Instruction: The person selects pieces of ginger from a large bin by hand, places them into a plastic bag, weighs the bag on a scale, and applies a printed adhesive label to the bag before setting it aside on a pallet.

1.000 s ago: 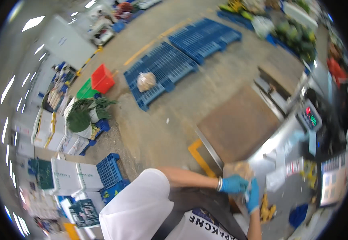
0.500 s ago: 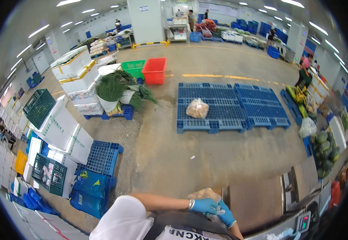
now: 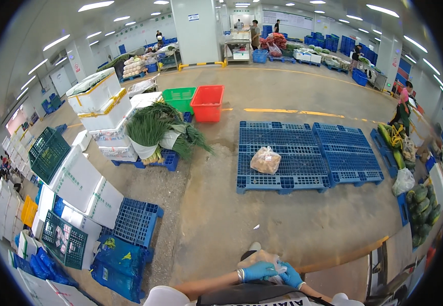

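Observation:
Just in front of my body, a clear plastic bag [image 3: 252, 259] with tan contents hangs below my hands. My left hand [image 3: 258, 271], in a blue glove, is closed at the bag's gathered top. Beside it my right hand [image 3: 291, 276], gloved the same way, has its fingers closed on the bag's whitish twisted neck [image 3: 280, 267]. What the tan contents are, I cannot make out. A similar tied bag [image 3: 265, 160] with a small white label lies on the left blue pallet [image 3: 292, 140] ahead.
Right of that pallet is another blue pallet [image 3: 347, 155]. A brown-topped table [image 3: 341, 280] stands close at my right. Dark green melons [image 3: 422, 211] are piled at far right. White foam boxes [image 3: 73, 176], green onions [image 3: 152, 127] and a red bin [image 3: 207, 104] stand on the left.
The view has tilted up and shifted left, so the pallets appear lower and farther right. Both hands stay at the bag's neck, and a shoe now shows beyond the bag.

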Demonstrator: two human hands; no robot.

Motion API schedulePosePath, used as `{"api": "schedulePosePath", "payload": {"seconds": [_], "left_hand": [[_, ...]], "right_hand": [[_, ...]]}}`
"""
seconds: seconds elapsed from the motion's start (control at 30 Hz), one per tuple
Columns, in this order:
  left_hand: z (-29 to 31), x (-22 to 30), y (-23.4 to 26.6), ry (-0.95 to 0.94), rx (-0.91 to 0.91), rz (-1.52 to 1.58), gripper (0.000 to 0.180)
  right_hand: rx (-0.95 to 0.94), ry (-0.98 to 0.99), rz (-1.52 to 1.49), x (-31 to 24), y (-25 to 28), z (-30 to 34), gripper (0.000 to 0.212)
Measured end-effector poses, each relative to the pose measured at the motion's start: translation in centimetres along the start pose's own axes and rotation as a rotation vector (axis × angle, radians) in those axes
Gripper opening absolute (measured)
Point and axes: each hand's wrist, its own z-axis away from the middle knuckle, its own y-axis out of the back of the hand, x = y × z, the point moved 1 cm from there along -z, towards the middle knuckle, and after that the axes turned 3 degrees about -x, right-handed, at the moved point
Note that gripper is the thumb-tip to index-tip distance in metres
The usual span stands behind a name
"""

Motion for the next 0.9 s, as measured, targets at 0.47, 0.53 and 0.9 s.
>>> {"api": "schedulePosePath", "payload": {"seconds": [0.47,0.53,0.9], "left_hand": [[-16.3,6.6,17.9,0.022,-0.002,-0.263,0.041],[-17.6,7.6,20.1,0.151,-0.039,-0.163,0.044],[-24.4,13.2,33.5,-0.011,-0.178,-0.586,0.033]], "right_hand": [[-0.086,0.507,0.764,10.1,13.0,-25.6,0.056],[-0.246,0.285,0.385,10.5,11.8,-26.9,0.053],[0.112,-0.183,0.225,5.3,23.6,-35.8,0.041]]}}
